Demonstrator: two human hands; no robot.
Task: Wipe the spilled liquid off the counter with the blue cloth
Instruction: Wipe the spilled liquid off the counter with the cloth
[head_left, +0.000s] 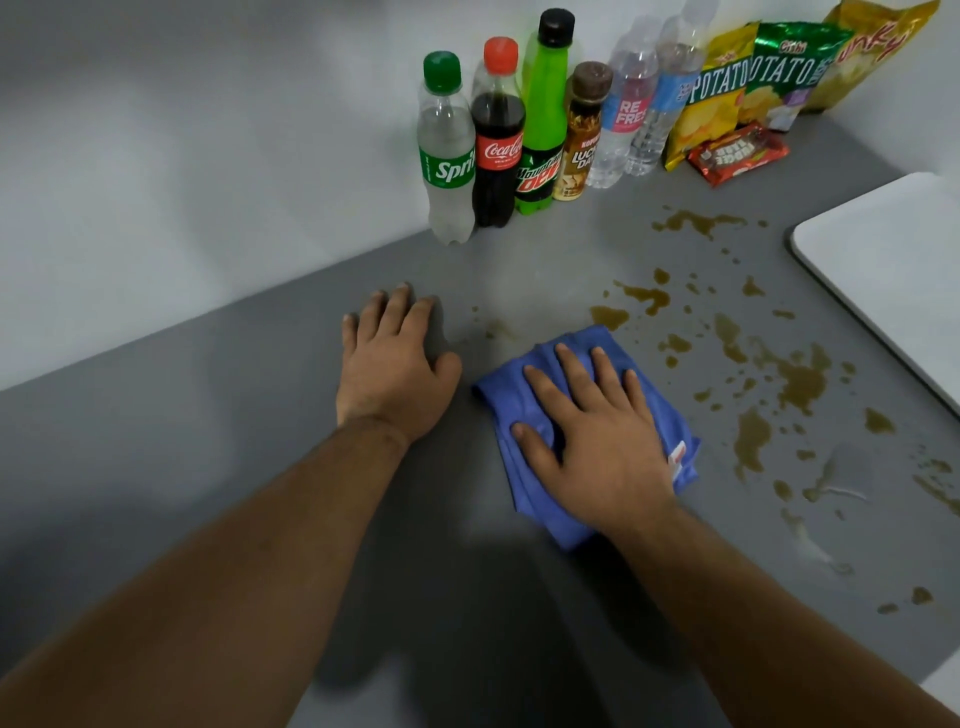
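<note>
R hand (597, 441) flat on blue cloth (519, 410), brown spill (795, 379) beside, L hand (395, 374) on counter (208, 467)

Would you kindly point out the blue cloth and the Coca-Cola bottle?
blue cloth (496, 402): head view, bare upper-left corner.
Coca-Cola bottle (496, 153): head view, red label.

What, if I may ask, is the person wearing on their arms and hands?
Nothing that shows. The left hand and right hand are bare, with no gloves, rings or watch. The left forearm and right forearm are uncovered as far as the frame's edge, with no sleeve in view.
</note>
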